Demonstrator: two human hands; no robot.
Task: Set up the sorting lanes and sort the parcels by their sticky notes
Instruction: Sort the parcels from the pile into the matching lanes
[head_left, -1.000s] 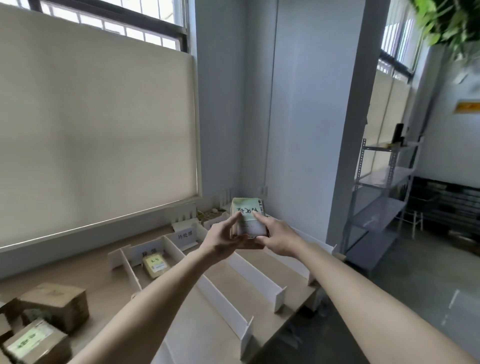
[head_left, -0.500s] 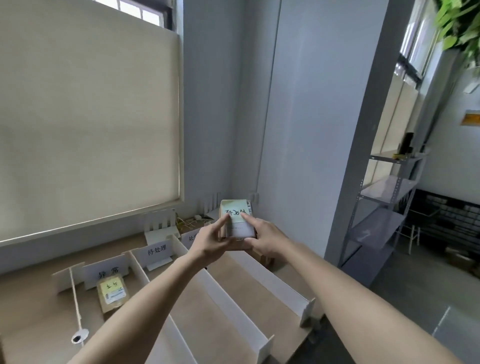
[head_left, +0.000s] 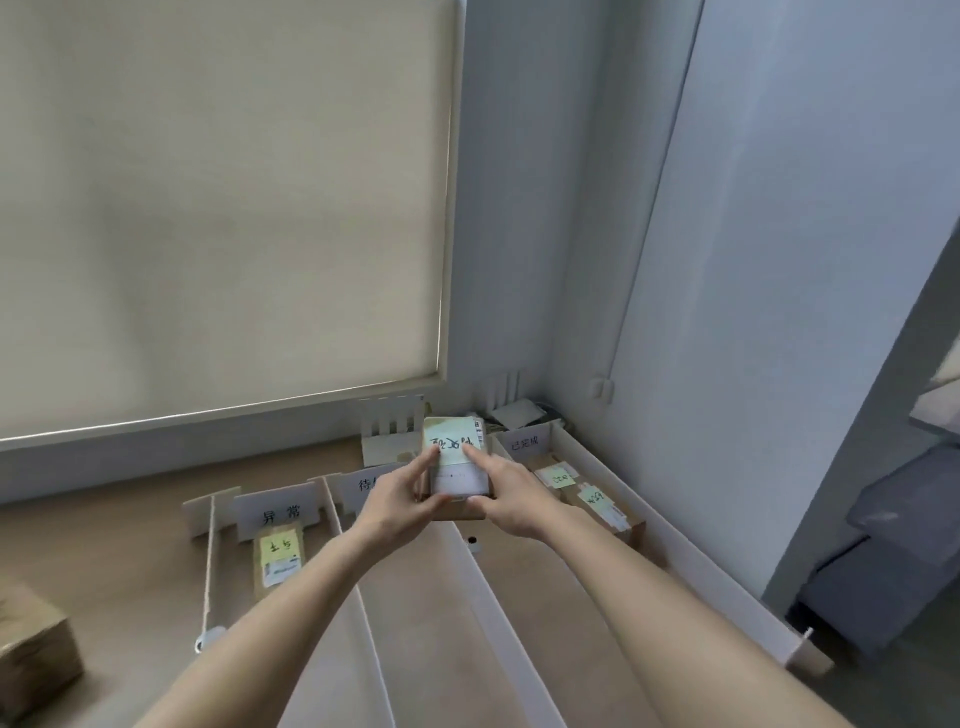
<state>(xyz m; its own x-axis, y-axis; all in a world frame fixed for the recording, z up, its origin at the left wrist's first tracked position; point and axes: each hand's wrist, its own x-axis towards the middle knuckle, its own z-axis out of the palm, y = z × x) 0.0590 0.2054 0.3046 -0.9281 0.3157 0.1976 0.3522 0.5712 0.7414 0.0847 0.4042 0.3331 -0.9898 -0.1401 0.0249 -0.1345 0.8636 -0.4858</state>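
Over the far end of the white-walled sorting lanes (head_left: 483, 587), the small brown cardboard parcel with a pale green sticky note (head_left: 453, 467) had dropped lower than a second before, both grips, left hand (head_left: 397, 506) and right hand (head_left: 511, 501), clamped on it, likely nearing placement
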